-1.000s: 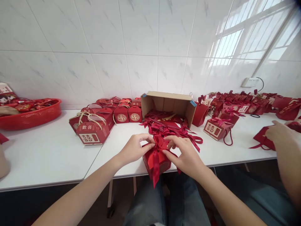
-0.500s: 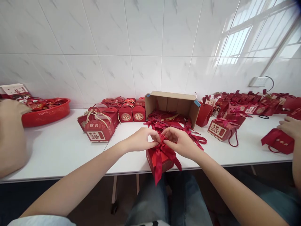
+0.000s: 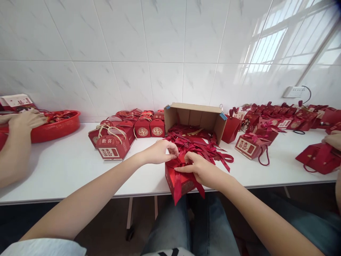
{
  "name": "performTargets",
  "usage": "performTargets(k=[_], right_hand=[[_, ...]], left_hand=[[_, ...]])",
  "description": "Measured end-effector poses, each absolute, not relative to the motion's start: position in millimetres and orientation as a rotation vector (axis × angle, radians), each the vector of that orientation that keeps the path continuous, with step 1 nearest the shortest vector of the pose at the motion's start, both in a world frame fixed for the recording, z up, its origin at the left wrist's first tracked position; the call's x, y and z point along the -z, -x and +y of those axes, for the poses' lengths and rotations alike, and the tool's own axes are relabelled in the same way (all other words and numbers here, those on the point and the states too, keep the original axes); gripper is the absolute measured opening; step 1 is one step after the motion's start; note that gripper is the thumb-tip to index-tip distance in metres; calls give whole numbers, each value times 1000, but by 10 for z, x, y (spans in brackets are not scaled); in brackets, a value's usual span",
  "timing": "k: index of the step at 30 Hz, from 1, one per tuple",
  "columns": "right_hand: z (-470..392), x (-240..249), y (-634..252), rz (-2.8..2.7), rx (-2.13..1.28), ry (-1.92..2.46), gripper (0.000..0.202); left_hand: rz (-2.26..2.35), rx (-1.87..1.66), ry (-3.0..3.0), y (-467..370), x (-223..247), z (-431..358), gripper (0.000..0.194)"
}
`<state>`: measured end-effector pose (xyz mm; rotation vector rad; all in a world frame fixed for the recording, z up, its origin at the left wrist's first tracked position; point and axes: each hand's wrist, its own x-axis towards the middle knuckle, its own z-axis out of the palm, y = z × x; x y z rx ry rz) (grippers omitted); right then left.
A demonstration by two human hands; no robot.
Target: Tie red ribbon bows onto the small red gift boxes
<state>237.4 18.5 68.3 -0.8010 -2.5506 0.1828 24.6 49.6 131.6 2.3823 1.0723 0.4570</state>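
A red gift box [image 3: 170, 179] stands at the table's front edge, with a red ribbon [image 3: 178, 185] tied on top and its tails hanging down the front. At the box's far left corner, my left hand [image 3: 161, 152] is closed, thumb and fingertips pinching the ribbon. My right hand [image 3: 205, 170] bends over the knot from the right; its fingers are closed on the ribbon, one finger reaching left across it. The fingertips partly hide the knot. Just behind lies a heap of loose red ribbons [image 3: 191, 144], spilling from a cardboard box [image 3: 197, 115] turned on its side.
Red boxes with rope handles [image 3: 110, 147] stand to the left on the white table [image 3: 77, 167]. A red basin [image 3: 57, 131] is farther left, near a co-worker's hands [image 3: 29, 119]. Ribboned boxes [image 3: 249, 145] stand right, where another person's hand [image 3: 333, 140] holds a red bag.
My right hand has shifted slightly left and down, one finger now stretched over the knot. My left hand has moved up slightly. The left co-worker's hands have come over the basin.
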Motion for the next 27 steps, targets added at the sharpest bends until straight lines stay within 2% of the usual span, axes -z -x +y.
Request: performTargets(k=[7, 14, 27], right_hand=[[180, -672, -2373, -2556, -254, 827, 59], [166, -732, -2369, -2592, -239, 825, 60], [176, -702, -2397, -2536, -339, 799, 52]], left_hand=[[929, -326, -2359, -213, -1304, 499, 15], [979, -244, -2400, -211, -1244, 476, 22], [1027, -462, -2322, -198, -1061, 571, 29]])
